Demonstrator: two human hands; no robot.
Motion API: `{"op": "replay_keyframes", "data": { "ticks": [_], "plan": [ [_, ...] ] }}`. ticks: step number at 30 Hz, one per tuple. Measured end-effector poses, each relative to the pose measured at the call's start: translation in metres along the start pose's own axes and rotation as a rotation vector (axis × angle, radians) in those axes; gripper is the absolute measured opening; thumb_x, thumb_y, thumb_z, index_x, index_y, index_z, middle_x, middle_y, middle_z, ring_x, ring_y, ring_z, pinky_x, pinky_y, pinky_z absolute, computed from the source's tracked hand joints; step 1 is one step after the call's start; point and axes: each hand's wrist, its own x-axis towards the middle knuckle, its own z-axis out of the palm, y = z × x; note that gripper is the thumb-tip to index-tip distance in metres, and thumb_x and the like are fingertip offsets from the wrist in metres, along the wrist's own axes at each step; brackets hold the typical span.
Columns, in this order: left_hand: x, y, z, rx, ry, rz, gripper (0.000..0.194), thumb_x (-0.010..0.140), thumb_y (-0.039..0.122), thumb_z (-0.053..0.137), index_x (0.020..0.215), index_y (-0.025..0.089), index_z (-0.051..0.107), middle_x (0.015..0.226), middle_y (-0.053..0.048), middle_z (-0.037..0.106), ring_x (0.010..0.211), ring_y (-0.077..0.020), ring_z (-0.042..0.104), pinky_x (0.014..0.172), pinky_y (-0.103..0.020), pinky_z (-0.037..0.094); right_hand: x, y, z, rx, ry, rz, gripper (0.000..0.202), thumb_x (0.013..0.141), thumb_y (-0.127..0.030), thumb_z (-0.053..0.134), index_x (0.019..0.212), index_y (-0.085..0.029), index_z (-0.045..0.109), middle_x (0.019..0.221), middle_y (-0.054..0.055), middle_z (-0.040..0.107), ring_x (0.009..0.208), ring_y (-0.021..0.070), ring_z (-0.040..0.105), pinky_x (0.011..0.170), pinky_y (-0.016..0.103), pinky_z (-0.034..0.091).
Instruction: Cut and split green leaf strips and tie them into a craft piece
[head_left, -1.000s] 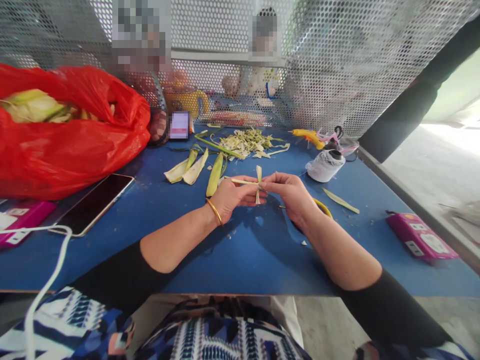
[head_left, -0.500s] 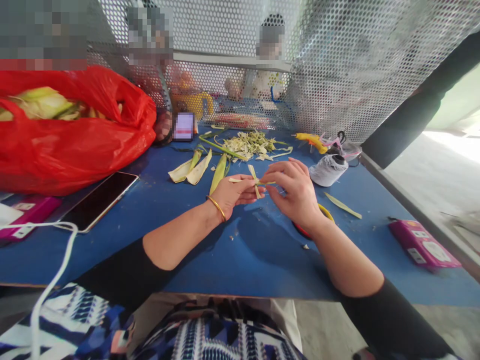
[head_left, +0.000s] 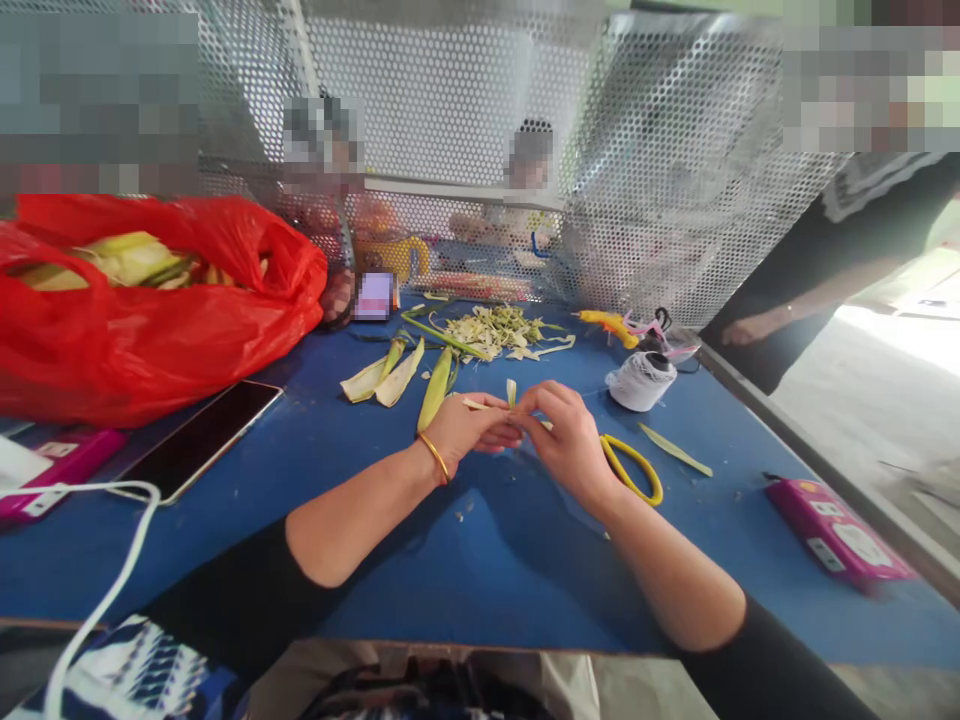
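Note:
My left hand [head_left: 469, 424], with a gold bangle at the wrist, pinches pale corn husk strips [head_left: 511, 392] that stick out between finger and thumb. My right hand [head_left: 564, 435] meets it from the right, its fingertips pressed together on the same strips. Just beyond my left hand lie a green husk piece [head_left: 435, 388] and opened pale husks [head_left: 397, 375]. Farther back is a heap of small husk cuttings [head_left: 491, 328]. Right of my right hand, yellow scissor handles [head_left: 637, 470] show, with the blades hidden. A cone of white thread [head_left: 641, 382] stands behind them.
A red plastic bag [head_left: 165, 335] of husks fills the left side, with a phone [head_left: 202, 440] in front. A yellow glue gun [head_left: 611, 325] lies at the back right, a magenta power bank [head_left: 836, 530] at the right edge. A perforated metal screen [head_left: 450, 80] borders the back; another person's hand [head_left: 750, 328] is beyond the right edge.
My right fingers have closed in on the husk strips beside my left fingertips. The view has tilted up, and another person's arm now shows at the right.

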Motion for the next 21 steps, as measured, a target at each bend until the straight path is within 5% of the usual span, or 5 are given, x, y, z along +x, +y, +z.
{"op": "replay_keyframes", "data": {
  "ticks": [3, 8, 14, 21],
  "plan": [
    [-0.0012, 0.0018, -0.001, 0.066, -0.036, -0.004, 0.006, 0.072, 0.019, 0.074, 0.075, 0.016, 0.069, 0.062, -0.007, 0.074, 0.062, -0.019, 0.072, 0.07, -0.03, 0.054, 0.0009, 0.0034, 0.0028, 0.261, -0.008, 0.268, 0.014, 0.08, -0.03, 0.065, 0.068, -0.023, 0.061, 0.085, 0.005, 0.069, 0.084, 0.0211, 0.062, 0.076, 0.035, 0.047],
    [-0.0013, 0.0034, -0.0039, 0.106, -0.09, -0.028, 0.006, 0.069, 0.016, 0.072, 0.074, 0.016, 0.07, 0.061, -0.008, 0.073, 0.061, -0.0195, 0.071, 0.066, -0.03, 0.054, 0.0045, 0.0017, 0.0014, 0.517, -0.123, 0.545, 0.025, 0.068, -0.043, 0.069, 0.059, -0.023, 0.057, 0.062, 0.0, 0.06, 0.061, 0.0155, 0.051, 0.06, 0.029, 0.041],
    [0.0009, 0.0023, -0.005, 0.087, -0.11, -0.032, 0.006, 0.066, 0.02, 0.074, 0.069, 0.017, 0.07, 0.056, -0.003, 0.069, 0.058, -0.0159, 0.067, 0.065, -0.027, 0.051, 0.0053, -0.0045, -0.0003, 0.436, -0.066, 0.47, 0.019, 0.069, -0.039, 0.067, 0.063, -0.022, 0.063, 0.064, 0.0, 0.067, 0.062, 0.0155, 0.054, 0.061, 0.029, 0.042],
    [0.0031, 0.0022, -0.0041, 0.171, 0.042, 0.129, 0.007, 0.065, 0.013, 0.07, 0.059, 0.016, 0.071, 0.056, 0.002, 0.06, 0.06, -0.0102, 0.051, 0.062, -0.025, 0.039, 0.0035, -0.0037, 0.0025, 0.381, 0.016, 0.454, 0.02, 0.07, -0.04, 0.068, 0.064, -0.022, 0.065, 0.061, 0.0, 0.067, 0.058, 0.0143, 0.053, 0.057, 0.027, 0.04]
  ]
}}
